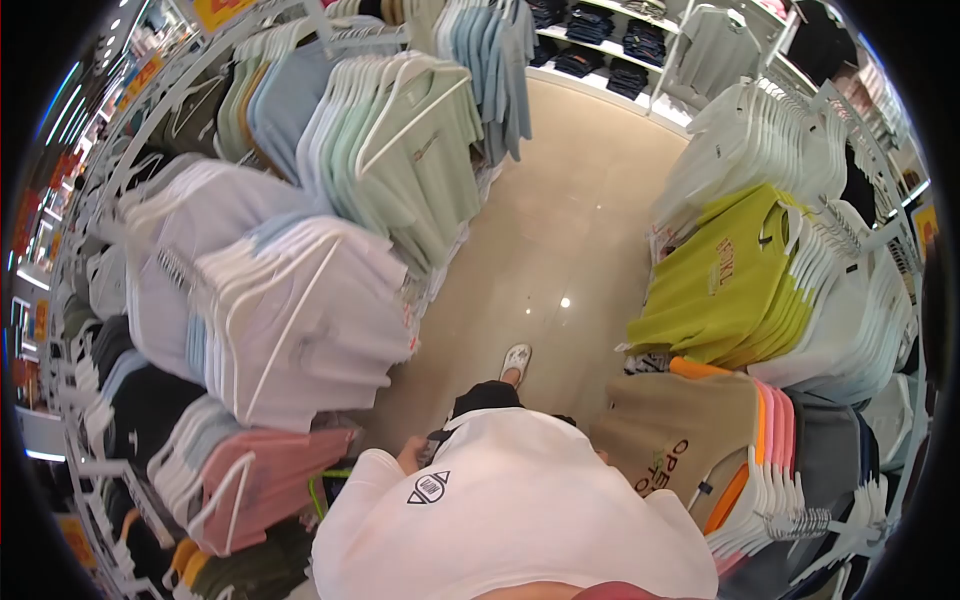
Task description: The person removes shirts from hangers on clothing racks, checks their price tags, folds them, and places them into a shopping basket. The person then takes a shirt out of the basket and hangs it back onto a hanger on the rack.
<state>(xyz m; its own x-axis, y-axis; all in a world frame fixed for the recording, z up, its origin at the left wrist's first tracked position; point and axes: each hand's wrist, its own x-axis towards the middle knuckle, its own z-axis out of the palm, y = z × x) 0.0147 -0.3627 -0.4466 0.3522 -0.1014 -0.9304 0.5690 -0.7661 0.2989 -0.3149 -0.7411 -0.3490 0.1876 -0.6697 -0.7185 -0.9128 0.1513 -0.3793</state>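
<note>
My left hand [412, 455] shows in part at the left side of my white shirt [520, 500], low by my waist. A dark grey item [437, 442] lies right against it; whether the fingers grip it I cannot make out. Just a sliver of my right hand [601, 456] peeks out past the shirt on the other side, its fingers hidden. Nearest to that hand hangs a brown T-shirt [680, 410] with dark lettering. Left of my left hand, a pink shirt [270, 480] hangs on a white hanger.
Racks of hanging shirts line both sides: lavender shirts [310, 310] and pale green shirts [425, 150] at left, lime-green shirts [720, 270] at right. A glossy tiled floor [560, 220] runs between them. My white clog [516, 358] is on it. Shelves of folded dark clothes [590, 25] stand ahead.
</note>
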